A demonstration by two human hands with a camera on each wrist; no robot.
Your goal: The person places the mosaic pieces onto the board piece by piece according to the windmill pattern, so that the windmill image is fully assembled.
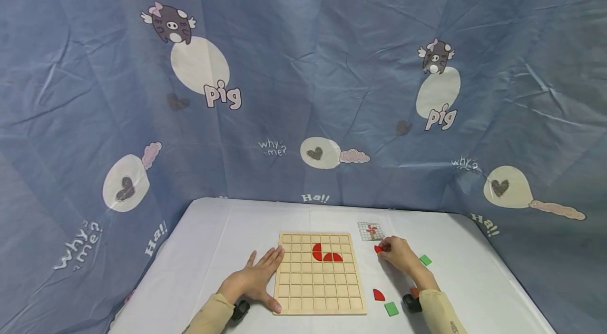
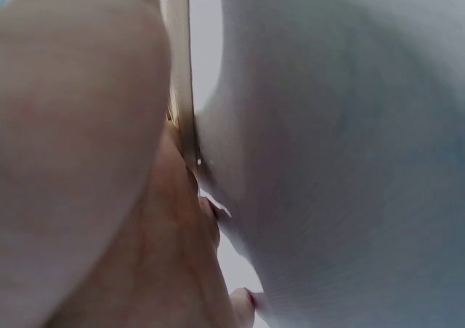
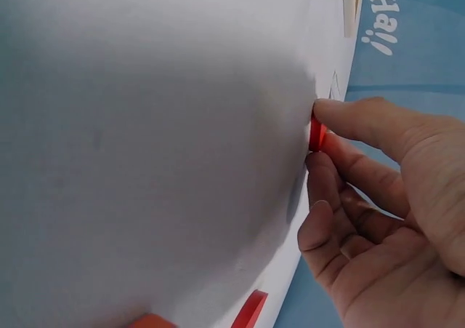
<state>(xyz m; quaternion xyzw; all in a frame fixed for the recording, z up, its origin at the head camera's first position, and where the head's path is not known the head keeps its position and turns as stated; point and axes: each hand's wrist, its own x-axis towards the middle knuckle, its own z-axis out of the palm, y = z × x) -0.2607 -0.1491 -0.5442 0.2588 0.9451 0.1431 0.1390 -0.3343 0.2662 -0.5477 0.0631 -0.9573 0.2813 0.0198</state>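
Observation:
A wooden grid board (image 1: 320, 289) lies on the white table, with several red quarter-circle tiles (image 1: 316, 256) in cells of its upper middle. My left hand (image 1: 256, 276) rests along the board's left edge, fingers spread and straight, thumb at the lower left corner. In the left wrist view, the board's edge (image 2: 183, 66) shows beside the palm. To the right of the board, my right hand (image 1: 398, 253) pinches a red quarter-circle tile (image 3: 317, 133) between thumb and fingers, close over the table. A pattern card (image 1: 367, 232) with a red flower on a grid lies just beyond that hand.
Right of the board lie a loose red quarter-circle tile (image 1: 379, 295) and a green square tile (image 1: 391, 308). Another green square (image 1: 425, 260) sits beyond the right forearm, and an orange-red piece (image 1: 414, 292) is partly hidden by the wrist. A blue printed curtain (image 1: 284, 86) hangs behind the table.

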